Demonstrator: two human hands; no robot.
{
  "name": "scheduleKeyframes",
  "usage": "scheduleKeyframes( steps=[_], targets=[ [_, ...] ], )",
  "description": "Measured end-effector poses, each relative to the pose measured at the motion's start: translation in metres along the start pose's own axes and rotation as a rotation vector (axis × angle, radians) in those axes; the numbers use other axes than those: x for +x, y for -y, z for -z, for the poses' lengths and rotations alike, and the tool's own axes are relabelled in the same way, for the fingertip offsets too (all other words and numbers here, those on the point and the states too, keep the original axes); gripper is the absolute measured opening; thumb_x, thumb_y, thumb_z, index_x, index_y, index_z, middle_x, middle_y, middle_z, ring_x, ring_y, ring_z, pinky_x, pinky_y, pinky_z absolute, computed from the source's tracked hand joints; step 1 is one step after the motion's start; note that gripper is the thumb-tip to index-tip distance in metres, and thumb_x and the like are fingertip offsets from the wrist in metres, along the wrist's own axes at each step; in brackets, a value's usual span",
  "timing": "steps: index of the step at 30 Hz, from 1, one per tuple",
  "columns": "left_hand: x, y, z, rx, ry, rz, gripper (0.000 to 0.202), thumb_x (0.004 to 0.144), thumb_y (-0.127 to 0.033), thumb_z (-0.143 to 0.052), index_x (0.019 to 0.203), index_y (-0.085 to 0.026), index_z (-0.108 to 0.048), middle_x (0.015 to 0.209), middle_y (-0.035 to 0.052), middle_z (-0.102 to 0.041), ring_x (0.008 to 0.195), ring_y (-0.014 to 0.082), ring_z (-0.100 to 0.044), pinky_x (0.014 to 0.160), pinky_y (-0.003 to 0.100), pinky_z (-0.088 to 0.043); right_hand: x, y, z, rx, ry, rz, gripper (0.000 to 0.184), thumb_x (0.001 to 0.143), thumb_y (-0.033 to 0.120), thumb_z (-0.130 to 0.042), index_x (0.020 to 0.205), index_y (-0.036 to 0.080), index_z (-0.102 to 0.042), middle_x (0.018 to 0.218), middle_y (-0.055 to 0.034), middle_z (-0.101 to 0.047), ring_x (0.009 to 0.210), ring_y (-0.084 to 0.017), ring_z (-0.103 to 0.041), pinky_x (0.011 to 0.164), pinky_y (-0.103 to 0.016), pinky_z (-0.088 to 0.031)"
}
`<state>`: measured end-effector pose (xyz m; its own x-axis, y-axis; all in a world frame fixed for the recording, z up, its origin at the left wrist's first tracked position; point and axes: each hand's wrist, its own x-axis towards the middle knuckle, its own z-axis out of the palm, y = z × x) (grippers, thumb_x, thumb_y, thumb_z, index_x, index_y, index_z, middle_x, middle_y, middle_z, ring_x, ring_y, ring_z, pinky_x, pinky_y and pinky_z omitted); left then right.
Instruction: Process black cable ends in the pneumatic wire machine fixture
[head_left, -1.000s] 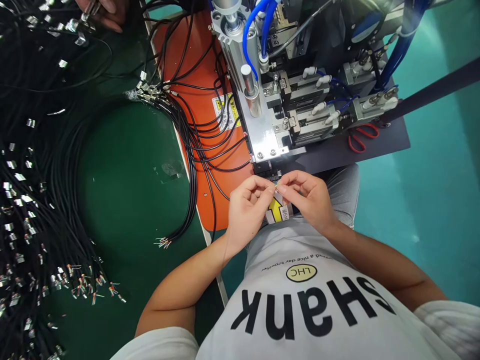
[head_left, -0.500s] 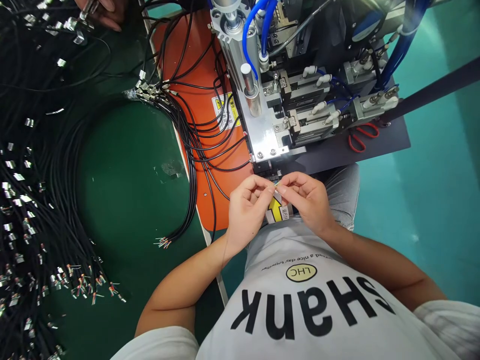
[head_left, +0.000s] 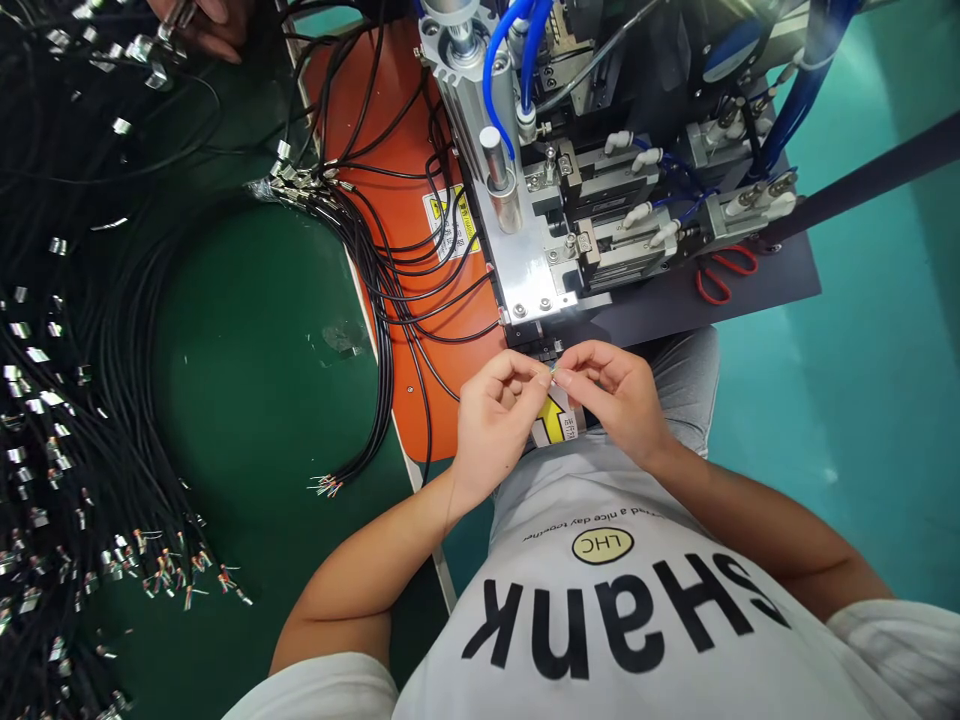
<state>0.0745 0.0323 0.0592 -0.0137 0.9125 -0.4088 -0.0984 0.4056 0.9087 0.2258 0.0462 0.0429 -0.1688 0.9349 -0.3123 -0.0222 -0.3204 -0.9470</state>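
My left hand (head_left: 501, 412) and my right hand (head_left: 616, 398) meet fingertip to fingertip just in front of the machine. Both are closed in a pinch on thin wires (head_left: 553, 372), of which only a tiny bit shows between the fingers. A black cable (head_left: 447, 385) runs from the orange plate to behind my left hand, where it is hidden. Beneath the fingertips is a label with a yellow arrow (head_left: 553, 422). The metal machine block (head_left: 534, 285) stands right beyond my hands.
Black cables (head_left: 382, 330) cross the orange plate (head_left: 420, 420), their bare coloured wire ends (head_left: 328, 486) on the green table (head_left: 247, 400). Many more cables (head_left: 45, 400) with metal connectors lie left. Red-handled scissors (head_left: 726, 274) lie right of the machine. Another person's hand (head_left: 217, 30) is upper left.
My right fingers have shifted slightly at the pinch, and less of the thin wires shows between the fingertips. My left hand has hardly moved.
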Motion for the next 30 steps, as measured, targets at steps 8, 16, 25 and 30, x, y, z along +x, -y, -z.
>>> scheduleKeyframes(
  steps=[8, 16, 25, 30],
  targets=[
    [-0.0001, 0.0005, 0.0002, 0.026, 0.008, -0.017, 0.023, 0.084, -0.039, -0.074, 0.079, -0.018, -0.064, 0.063, -0.0028, -0.056, 0.053, 0.0077, -0.053, 0.050, 0.020, -0.045, 0.0012, 0.0000, 0.0004, 0.022, 0.003, -0.018, 0.008, 0.083, 0.027, -0.072, 0.082, 0.020, -0.068, 0.070, 0.0021, -0.062, 0.060, -0.010, -0.053, 0.059, -0.026, -0.042],
    [-0.0005, 0.0026, -0.0004, 0.022, -0.002, -0.025, 0.024, 0.082, -0.039, -0.075, 0.080, -0.017, -0.064, 0.073, -0.0007, -0.063, 0.056, 0.0071, -0.052, 0.052, 0.019, -0.045, 0.0010, -0.0006, -0.0009, 0.064, 0.003, -0.040, 0.010, 0.083, 0.029, -0.072, 0.080, 0.020, -0.067, 0.064, 0.0035, -0.059, 0.057, -0.010, -0.054, 0.055, -0.025, -0.042],
    [0.0000, 0.0028, -0.0004, -0.001, 0.007, -0.049, 0.019, 0.086, -0.033, -0.072, 0.082, -0.016, -0.063, 0.077, -0.0005, -0.064, 0.061, 0.0057, -0.053, 0.058, 0.017, -0.047, -0.0014, -0.0036, -0.0014, 0.088, -0.008, -0.045, 0.014, 0.082, 0.032, -0.074, 0.083, 0.019, -0.070, 0.070, 0.0016, -0.065, 0.059, -0.011, -0.058, 0.058, -0.025, -0.047],
    [0.0006, 0.0033, 0.0004, -0.001, 0.013, -0.027, 0.020, 0.087, -0.033, -0.071, 0.083, -0.015, -0.063, 0.077, -0.0006, -0.064, 0.060, 0.0056, -0.053, 0.058, 0.018, -0.048, -0.0010, -0.0033, -0.0003, 0.098, -0.011, -0.049, 0.012, 0.082, 0.031, -0.075, 0.083, 0.019, -0.071, 0.070, 0.0015, -0.066, 0.059, -0.011, -0.058, 0.058, -0.025, -0.046]
  ],
)
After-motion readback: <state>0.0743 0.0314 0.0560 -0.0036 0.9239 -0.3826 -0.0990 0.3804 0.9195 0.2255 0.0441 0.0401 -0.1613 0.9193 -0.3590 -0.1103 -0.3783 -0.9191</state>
